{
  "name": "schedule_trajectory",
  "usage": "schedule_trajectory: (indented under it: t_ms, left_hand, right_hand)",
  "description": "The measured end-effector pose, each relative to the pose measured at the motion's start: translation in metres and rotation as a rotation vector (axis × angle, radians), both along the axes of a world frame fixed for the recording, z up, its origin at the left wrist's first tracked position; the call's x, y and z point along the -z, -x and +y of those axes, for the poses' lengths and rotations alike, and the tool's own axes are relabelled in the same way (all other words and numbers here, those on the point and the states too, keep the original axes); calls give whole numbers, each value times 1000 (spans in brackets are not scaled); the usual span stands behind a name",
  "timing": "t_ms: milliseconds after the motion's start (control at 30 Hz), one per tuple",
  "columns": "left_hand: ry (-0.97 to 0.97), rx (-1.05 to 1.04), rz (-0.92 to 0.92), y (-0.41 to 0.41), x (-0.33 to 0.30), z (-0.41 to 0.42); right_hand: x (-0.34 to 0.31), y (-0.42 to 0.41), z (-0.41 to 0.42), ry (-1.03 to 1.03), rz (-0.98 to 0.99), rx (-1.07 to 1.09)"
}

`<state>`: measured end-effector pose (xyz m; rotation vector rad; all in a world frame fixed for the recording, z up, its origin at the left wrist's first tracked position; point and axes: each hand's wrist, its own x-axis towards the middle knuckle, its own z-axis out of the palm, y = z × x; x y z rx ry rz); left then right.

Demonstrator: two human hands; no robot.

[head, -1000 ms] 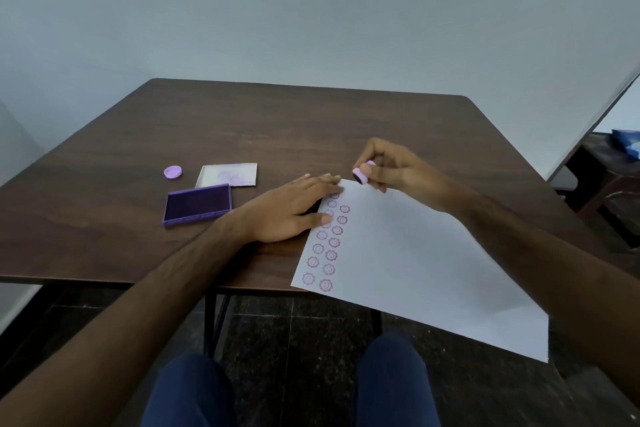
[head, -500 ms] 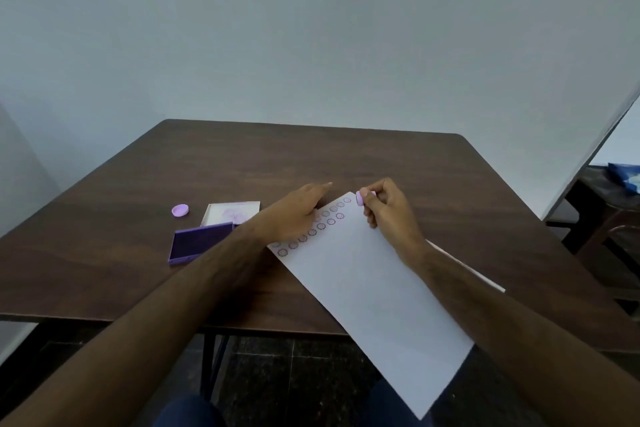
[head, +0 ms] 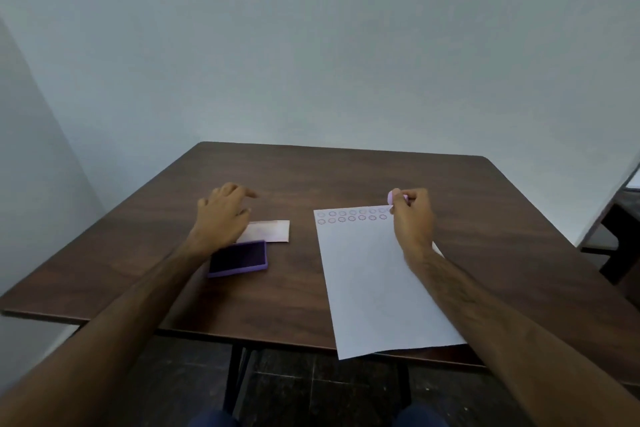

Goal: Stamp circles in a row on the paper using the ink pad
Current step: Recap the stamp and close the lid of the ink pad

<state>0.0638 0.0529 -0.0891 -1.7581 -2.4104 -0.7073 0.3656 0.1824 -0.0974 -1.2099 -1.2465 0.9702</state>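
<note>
A white sheet of paper [head: 370, 281] lies on the brown table [head: 346, 177], its near edge hanging over the table's front. Two rows of purple stamped circles [head: 351, 216] run along its far edge. My right hand [head: 412, 215] pinches a small lilac round stamp [head: 392, 197] at the right end of those rows. The open purple ink pad [head: 239, 257] sits left of the paper. My left hand [head: 221, 215] hovers just beyond the pad, fingers curled and apart, holding nothing.
A white ink-pad lid [head: 272, 230] with faint purple smudges lies behind the pad, partly under my left hand. A dark piece of furniture [head: 620, 229] stands to the right of the table. My knees show below the table's front edge.
The paper has turned straight, so its circle rows run left to right. My left hand left the paper and moved left over the pad and lid. The lilac cap is hidden now.
</note>
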Motion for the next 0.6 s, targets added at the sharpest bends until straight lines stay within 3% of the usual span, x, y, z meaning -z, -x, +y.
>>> schedule_trajectory:
  t_ms: [133, 267, 600]
  left_hand:
    - [68, -173, -155, 35, 6, -23]
    - [104, -207, -225, 51, 11, -40]
    - [35, -93, -97, 57, 22, -53]
  right_hand:
    - [-10, 22, -5, 72, 64, -337]
    - [-18, 64, -21, 148, 167, -642]
    - [-19, 140, -62, 266, 193, -801]
